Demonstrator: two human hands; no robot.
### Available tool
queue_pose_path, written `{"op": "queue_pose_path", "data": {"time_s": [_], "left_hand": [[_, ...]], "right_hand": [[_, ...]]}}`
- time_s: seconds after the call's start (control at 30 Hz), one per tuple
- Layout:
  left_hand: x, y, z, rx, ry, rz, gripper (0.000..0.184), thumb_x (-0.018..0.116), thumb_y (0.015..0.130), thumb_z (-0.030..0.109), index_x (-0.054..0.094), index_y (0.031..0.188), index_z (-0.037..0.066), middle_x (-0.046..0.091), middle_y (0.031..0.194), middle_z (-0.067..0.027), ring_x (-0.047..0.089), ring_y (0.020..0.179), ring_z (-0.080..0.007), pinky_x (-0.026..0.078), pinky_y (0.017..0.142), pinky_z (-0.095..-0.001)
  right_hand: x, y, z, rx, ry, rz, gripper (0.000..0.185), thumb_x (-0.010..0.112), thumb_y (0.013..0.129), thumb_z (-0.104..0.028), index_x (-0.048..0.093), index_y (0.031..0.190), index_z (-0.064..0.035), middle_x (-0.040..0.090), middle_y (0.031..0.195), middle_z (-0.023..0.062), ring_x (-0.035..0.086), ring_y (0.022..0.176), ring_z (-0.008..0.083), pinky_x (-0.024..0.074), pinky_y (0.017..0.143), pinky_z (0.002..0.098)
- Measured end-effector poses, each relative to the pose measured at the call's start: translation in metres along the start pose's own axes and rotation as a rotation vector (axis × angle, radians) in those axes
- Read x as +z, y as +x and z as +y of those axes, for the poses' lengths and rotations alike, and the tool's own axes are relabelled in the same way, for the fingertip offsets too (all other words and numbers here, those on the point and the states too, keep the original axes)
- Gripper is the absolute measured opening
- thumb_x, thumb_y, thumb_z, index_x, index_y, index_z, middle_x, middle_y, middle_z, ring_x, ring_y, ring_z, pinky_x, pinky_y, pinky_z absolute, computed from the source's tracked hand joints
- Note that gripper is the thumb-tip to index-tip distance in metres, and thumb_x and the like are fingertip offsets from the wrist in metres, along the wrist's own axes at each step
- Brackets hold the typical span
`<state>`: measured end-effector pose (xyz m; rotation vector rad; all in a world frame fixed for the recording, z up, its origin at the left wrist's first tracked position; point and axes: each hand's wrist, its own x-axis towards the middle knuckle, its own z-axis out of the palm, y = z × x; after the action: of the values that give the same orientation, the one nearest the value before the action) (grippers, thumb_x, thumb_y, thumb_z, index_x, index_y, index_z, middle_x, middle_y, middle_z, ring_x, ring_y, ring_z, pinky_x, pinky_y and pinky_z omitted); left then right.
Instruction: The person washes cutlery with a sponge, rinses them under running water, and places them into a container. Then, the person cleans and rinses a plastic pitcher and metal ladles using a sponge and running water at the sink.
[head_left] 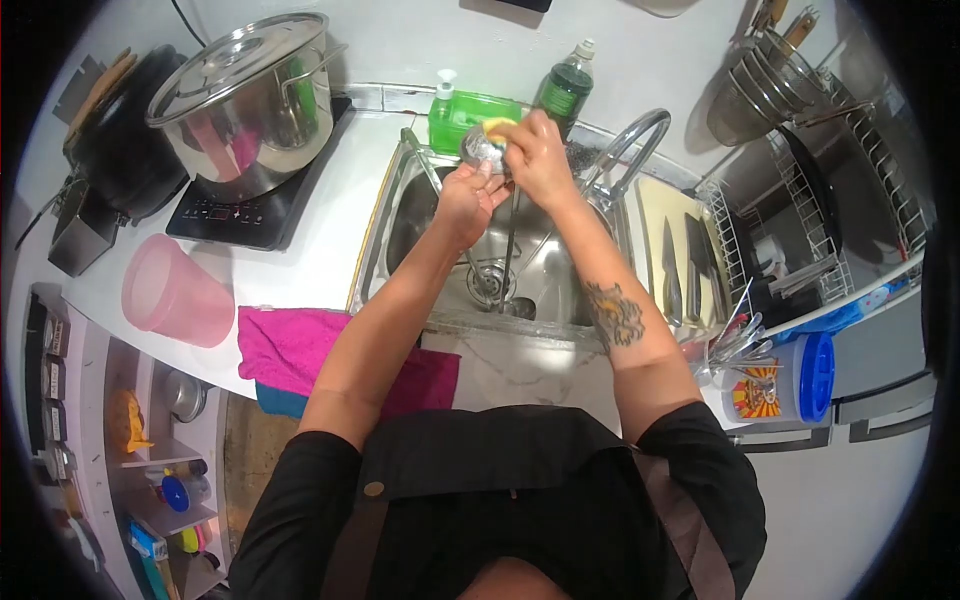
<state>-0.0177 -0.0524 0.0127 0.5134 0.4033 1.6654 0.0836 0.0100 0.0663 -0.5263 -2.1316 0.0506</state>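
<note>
Over the far side of the sink, my left hand is closed around the lower edge of a small, round, shiny metal piece. Its full shape is partly covered by my fingers, so I cannot tell its kind. My right hand presses a yellow sponge against its upper edge. Below both hands is the steel sink. Long-handled utensils lean inside it, among them a ladle with its bowl near the drain.
Behind the sink stand a green container and a dark green bottle. The faucet curves at the right, beside a board with knives. Leftward are a large pot, a pink bucket and a magenta cloth.
</note>
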Motion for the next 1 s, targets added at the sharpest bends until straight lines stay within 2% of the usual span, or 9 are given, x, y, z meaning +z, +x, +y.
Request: {"op": "queue_pose_path", "data": {"time_s": [0.13,0.2,0.23,0.37,0.67,0.8,0.87,0.9,1.0], "left_hand": [[-0.017,0.009,0.003,0.010,0.042,-0.026,0.024,0.036,0.089,0.014,0.042,0.106,-0.002,0.052,0.105,-0.0140,0.053,0.097,-0.0241,0.043,0.083,-0.0393],[-0.003,0.002,0.014,-0.097,-0.014,-0.015,0.028,0.043,0.087,0.018,0.040,0.108,0.000,0.051,0.103,-0.0132,0.052,0.095,-0.0227,0.044,0.080,-0.0378],[0.007,0.003,0.013,-0.032,-0.049,0.064,0.037,0.051,0.084,0.026,0.042,0.107,-0.001,0.053,0.099,-0.0135,0.055,0.088,-0.0218,0.047,0.073,-0.0378],[0.016,0.018,0.013,-0.004,0.068,0.331,0.034,0.055,0.081,0.024,0.046,0.104,0.000,0.056,0.089,-0.0103,0.058,0.077,-0.0217,0.048,0.064,-0.0391],[0.009,0.015,0.009,-0.021,-0.008,0.129,0.026,0.046,0.084,0.015,0.044,0.105,0.000,0.055,0.096,-0.0111,0.055,0.089,-0.0222,0.044,0.075,-0.0419],[0.007,0.013,0.008,-0.081,-0.003,-0.006,0.025,0.043,0.087,0.020,0.044,0.105,0.002,0.054,0.098,-0.0109,0.053,0.093,-0.0211,0.042,0.079,-0.0409],[0.011,0.008,0.004,-0.102,0.079,0.016,0.028,0.038,0.090,0.027,0.043,0.107,0.006,0.053,0.102,-0.0097,0.051,0.094,-0.0190,0.041,0.079,-0.0382],[0.018,0.003,0.002,-0.080,0.042,-0.040,0.032,0.032,0.091,0.033,0.041,0.110,0.009,0.051,0.105,-0.0072,0.050,0.095,-0.0175,0.040,0.080,-0.0370],[0.021,0.000,-0.006,-0.054,0.033,0.044,0.038,0.029,0.091,0.033,0.037,0.115,0.005,0.047,0.114,-0.0095,0.048,0.103,-0.0202,0.039,0.088,-0.0385]], "right_hand": [[-0.003,-0.054,-0.005,-0.027,0.027,-0.164,0.024,0.052,0.063,-0.001,0.059,0.085,-0.0104,0.040,0.077,0.0096,0.043,0.074,0.0261,0.0385,0.067,0.0352],[-0.004,-0.067,-0.009,0.002,0.037,-0.167,0.024,0.054,0.063,-0.001,0.060,0.083,-0.0106,0.040,0.078,0.0094,0.043,0.076,0.0265,0.0393,0.069,0.0354],[-0.005,-0.070,-0.012,0.037,0.051,-0.170,0.023,0.056,0.062,-0.001,0.060,0.082,-0.0108,0.040,0.079,0.0092,0.043,0.079,0.0269,0.0402,0.070,0.0355],[-0.009,-0.075,-0.023,0.039,0.124,-0.210,0.030,0.058,0.059,0.003,0.059,0.086,-0.0103,0.039,0.078,0.0078,0.043,0.078,0.0250,0.0389,0.071,0.0330],[-0.020,-0.079,-0.022,0.132,0.178,-0.126,0.025,0.057,0.061,0.001,0.061,0.084,-0.0083,0.042,0.078,0.0077,0.045,0.078,0.0233,0.0400,0.069,0.0312],[-0.039,-0.060,-0.030,0.174,0.239,-0.025,0.023,0.056,0.062,-0.001,0.062,0.083,-0.0077,0.043,0.076,0.0085,0.046,0.076,0.0230,0.0402,0.067,0.0307],[-0.043,-0.036,-0.032,0.083,0.141,0.117,0.022,0.056,0.063,-0.002,0.063,0.083,-0.0075,0.045,0.075,0.0096,0.047,0.075,0.0237,0.0404,0.067,0.0313],[-0.036,-0.026,-0.022,-0.098,-0.006,0.102,0.022,0.055,0.064,-0.004,0.063,0.084,-0.0093,0.045,0.075,0.0103,0.047,0.073,0.0246,0.0410,0.065,0.0329],[-0.031,0.001,-0.027,-0.097,-0.125,-0.023,0.018,0.054,0.065,-0.007,0.064,0.080,-0.0111,0.045,0.074,0.0091,0.046,0.071,0.0256,0.0415,0.064,0.0346]]}}
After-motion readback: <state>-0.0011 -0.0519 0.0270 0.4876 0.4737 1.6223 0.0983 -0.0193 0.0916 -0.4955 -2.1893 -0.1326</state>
